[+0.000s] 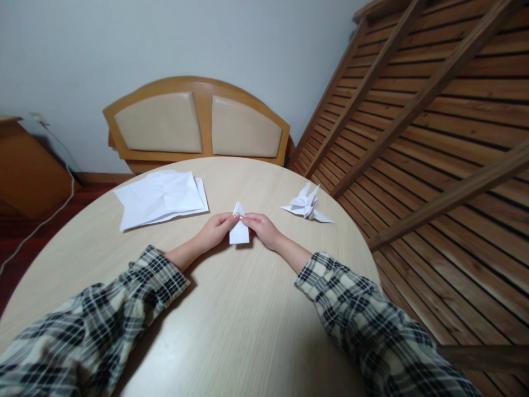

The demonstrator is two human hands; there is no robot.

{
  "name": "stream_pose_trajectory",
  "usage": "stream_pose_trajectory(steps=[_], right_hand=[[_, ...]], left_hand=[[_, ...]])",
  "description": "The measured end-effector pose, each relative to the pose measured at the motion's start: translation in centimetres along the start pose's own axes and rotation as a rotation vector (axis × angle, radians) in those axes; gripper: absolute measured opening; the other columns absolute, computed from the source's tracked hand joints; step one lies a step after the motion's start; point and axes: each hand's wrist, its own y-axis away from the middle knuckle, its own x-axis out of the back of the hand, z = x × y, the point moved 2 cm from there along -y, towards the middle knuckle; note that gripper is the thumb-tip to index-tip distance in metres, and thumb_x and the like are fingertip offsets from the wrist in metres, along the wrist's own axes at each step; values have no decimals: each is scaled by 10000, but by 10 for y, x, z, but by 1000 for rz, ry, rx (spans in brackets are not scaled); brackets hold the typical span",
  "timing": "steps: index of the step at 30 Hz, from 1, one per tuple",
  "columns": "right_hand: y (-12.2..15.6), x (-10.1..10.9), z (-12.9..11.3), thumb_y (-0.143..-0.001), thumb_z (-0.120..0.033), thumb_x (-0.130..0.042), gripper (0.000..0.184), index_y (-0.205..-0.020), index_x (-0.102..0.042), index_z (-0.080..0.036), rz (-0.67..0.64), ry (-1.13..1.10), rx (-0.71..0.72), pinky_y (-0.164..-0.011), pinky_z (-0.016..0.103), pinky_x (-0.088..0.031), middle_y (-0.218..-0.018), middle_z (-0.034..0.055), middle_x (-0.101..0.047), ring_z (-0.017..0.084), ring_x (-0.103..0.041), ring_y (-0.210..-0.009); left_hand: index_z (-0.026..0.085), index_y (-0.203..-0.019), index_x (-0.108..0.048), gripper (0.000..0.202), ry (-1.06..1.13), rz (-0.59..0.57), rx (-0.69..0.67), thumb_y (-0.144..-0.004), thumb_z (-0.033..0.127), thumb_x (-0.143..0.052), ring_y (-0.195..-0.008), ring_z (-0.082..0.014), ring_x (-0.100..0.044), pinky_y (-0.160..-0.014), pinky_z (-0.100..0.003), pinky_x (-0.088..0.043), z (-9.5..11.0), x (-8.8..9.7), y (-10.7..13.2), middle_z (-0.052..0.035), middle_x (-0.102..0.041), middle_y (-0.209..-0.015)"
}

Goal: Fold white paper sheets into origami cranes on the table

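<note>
1. From my remote post, I find the small, folded white paper piece (pixel 239 236) held between both hands over the round, pale wood-grain table (pixel 231 314); I cannot tell whether it touches the surface.
2. Its narrow, pointed end faces away from the wearer, its squared end toward.
3. The left hand (pixel 215 230) pinches the left side, thumb on top; I cannot make out the fingers beneath.
4. The right hand (pixel 265 230) grips the right side likewise, both thumb tips nearly meeting.
5. I note the creased white paper sheets (pixel 159 198) stacked flat, left of the hands and apart from them.
6. The spiky, folded white paper figure (pixel 305 206) rests near the table's right edge.
</note>
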Motion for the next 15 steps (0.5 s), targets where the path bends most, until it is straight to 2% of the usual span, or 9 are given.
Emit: stream_pose_trajectory(steps=[7, 11, 15], right_hand=[[1, -1, -4, -759, -612, -674, 450, -696, -583, -177, -3, 30, -11, -568, 261, -358, -615, -25, -520, 119, -457, -589], [1, -2, -4, -764, -639, -651, 465, -723, -589, -180, 18, 31, -21, -574, 266, -344, -623, -28, -503, 122, -440, -598], [1, -3, -7, -754, -641, -659, 470, -708, -567, -182, 29, 13, 22, -624, 275, -345, -660, -24, -495, 126, -437, -645]], left_hand=[[146, -740, -598, 460, -3, 16, 7, -827, 595, -555, -593, -137, -486, -543, -252, -391, -2, 0, 0, -20, -578, -658], [141, -746, -611, 467, 5, -58, 33, -831, 596, -551, -552, -129, -466, -512, -246, -375, 1, -2, 2, -14, -567, -624], [158, -675, -558, 462, -60, -148, 19, -847, 585, -522, -539, -117, -417, -506, -241, -342, 3, -3, 4, 14, -490, -585]])
